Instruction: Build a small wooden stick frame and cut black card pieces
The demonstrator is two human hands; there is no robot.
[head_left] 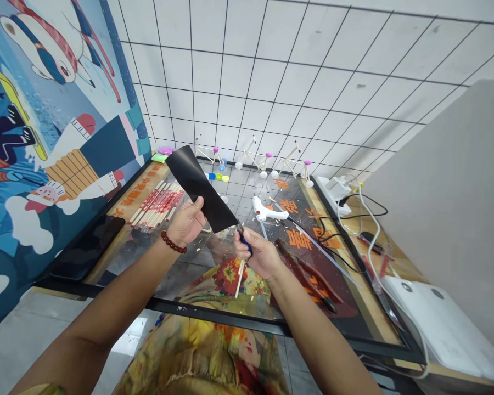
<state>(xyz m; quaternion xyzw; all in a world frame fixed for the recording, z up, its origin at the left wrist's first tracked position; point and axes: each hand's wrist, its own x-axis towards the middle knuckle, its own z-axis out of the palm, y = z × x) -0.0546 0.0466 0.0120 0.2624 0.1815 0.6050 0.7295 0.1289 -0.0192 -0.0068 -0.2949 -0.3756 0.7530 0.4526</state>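
My left hand, a bead bracelet at its wrist, pinches a black sheet by its lower left edge, thumb on top. The sheet is held up at a slant and curls slightly at its upper end. In my right hand is a pair of scissors with dark blue handles, the fingers wrapped round them. Their blades meet the sheet's lower right corner; how far they are spread I cannot make out. Below that hand, pale sticks lie on the glossy table.
A white glue gun lies behind my right hand, pliers to its right. Bundled sticks lie at left, near a black phone. Stick frames stand along the tiled wall. A power strip and cables run down the right.
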